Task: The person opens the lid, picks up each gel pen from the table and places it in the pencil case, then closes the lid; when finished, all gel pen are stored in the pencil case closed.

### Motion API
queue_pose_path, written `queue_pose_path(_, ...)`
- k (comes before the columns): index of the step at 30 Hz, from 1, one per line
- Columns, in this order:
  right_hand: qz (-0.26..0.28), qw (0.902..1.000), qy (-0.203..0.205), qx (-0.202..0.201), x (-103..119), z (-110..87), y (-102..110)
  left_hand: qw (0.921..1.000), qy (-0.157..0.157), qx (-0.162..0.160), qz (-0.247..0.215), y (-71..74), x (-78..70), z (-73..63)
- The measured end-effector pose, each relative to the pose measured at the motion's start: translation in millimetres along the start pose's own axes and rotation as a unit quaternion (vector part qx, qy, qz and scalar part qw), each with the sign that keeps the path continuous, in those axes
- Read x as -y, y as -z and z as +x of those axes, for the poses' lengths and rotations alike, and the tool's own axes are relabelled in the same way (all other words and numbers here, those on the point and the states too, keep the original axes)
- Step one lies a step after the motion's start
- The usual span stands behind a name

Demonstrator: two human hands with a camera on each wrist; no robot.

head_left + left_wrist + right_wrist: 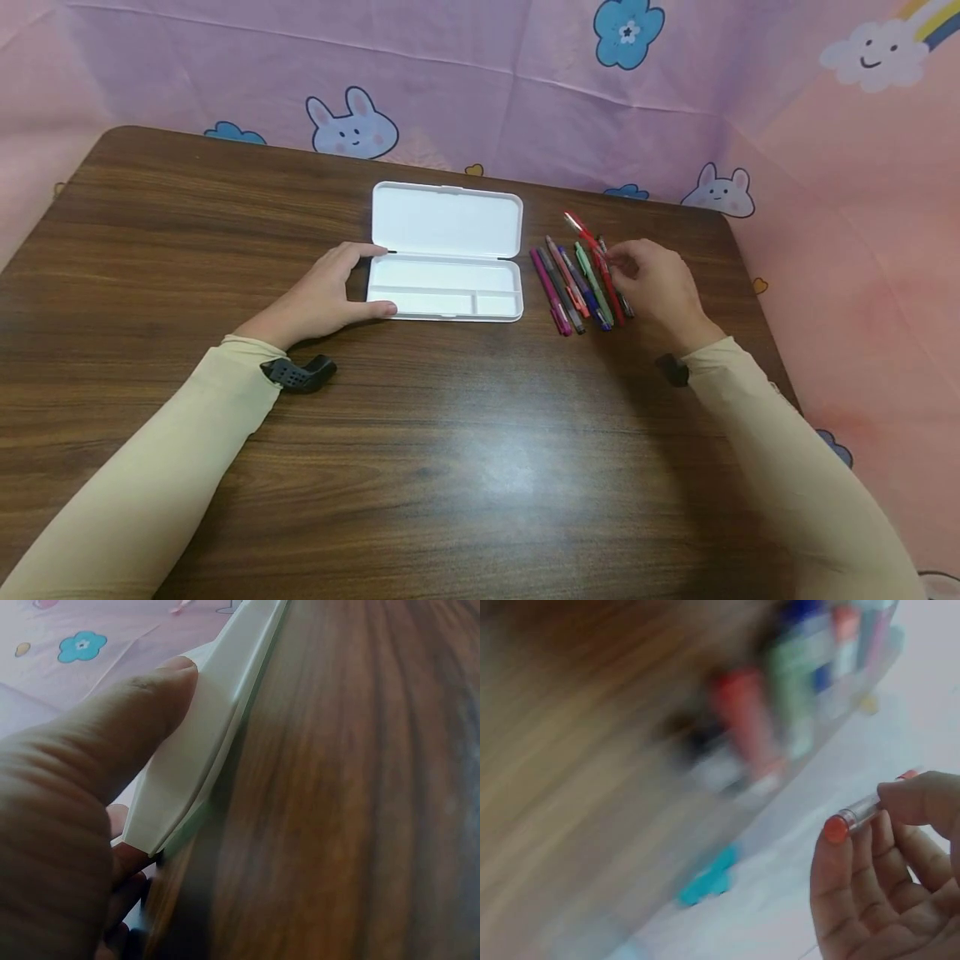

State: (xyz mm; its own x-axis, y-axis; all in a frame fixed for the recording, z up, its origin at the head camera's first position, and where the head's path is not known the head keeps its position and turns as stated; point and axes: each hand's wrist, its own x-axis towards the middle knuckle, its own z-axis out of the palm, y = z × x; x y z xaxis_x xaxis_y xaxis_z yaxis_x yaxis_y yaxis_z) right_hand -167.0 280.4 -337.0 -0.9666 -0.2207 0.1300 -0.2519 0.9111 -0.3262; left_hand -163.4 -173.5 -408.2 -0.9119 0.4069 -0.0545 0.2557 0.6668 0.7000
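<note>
A white pencil case (447,221) lies opened flat on the table, its lid at the back and its divided tray at the front. My left hand (318,292) grips the left end of the case, thumb on the front edge and a finger at the hinge side. In the left wrist view the thumb (150,697) presses on the case's white wall (199,735). My right hand (656,279) pinches a red pen (581,227) over the right side of the pens. In the right wrist view, this pen (861,813) is between thumb and fingers, clear barrel and red end visible.
Several pens lie side by side right of the case: a magenta pen (550,292), a green pen (594,282), a blue pen (585,283), another red pen (604,283) and more. A patterned cloth (480,75) hangs behind the brown table (420,467).
</note>
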Motion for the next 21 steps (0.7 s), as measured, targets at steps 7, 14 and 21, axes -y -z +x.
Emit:
queue_pose_path(7,-0.006,0.9924,0.122,0.006,72,16.0,-20,1.0,0.0,0.0,0.001,0.3,-0.4,0.4)
queue_pose_path(14,-0.039,0.9777,0.192,0.075,121,33.8,-50,1.0,0.008,0.004,0.002,1.1,-2.8,1.0)
queue_pose_path(21,-0.052,0.9693,0.209,0.12,135,47.3,-68,1.0,0.001,0.001,0.002,0.7,-2.4,1.3)
